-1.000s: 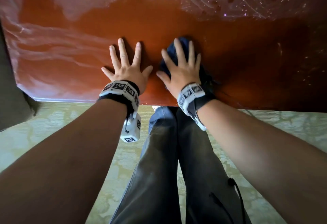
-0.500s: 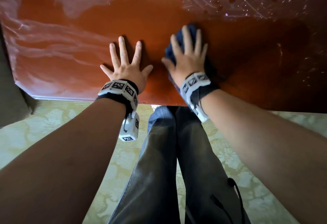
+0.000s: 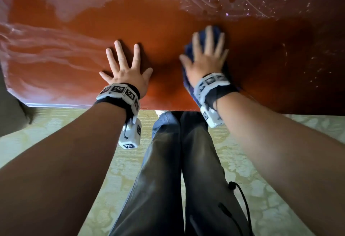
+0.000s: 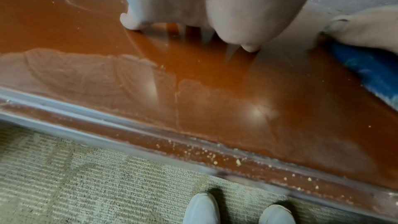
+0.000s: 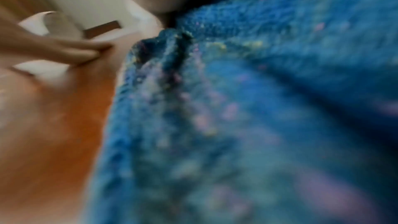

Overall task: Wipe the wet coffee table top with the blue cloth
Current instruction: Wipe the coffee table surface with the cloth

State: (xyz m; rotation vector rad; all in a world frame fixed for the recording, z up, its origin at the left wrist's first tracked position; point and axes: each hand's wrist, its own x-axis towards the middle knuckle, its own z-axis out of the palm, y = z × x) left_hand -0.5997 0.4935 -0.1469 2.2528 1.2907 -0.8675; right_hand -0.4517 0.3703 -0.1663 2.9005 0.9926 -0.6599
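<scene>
The reddish-brown coffee table top [image 3: 158, 30] is glossy, with wet streaks at the left and droplets along the far side. My right hand [image 3: 205, 56] lies flat with straight, spread fingers on the blue cloth [image 3: 188, 51], pressing it onto the table right of centre; the picture of it is blurred. The cloth [image 5: 258, 108] fills the right wrist view, and its corner [image 4: 370, 67] shows in the left wrist view. My left hand [image 3: 125, 68] rests flat on the bare table top [image 4: 193, 91], fingers spread, holding nothing.
The table's near edge [image 3: 84, 105] runs across the head view, with my legs in dark jeans [image 3: 177, 170] below it on pale patterned carpet [image 3: 56, 123]. Crumbs lie along the edge moulding [image 4: 215, 156]. Two white shoes [image 4: 202, 209] stand on the carpet.
My right hand has pushed the blue cloth away from me and to the right across the table. The left hand has stayed in place.
</scene>
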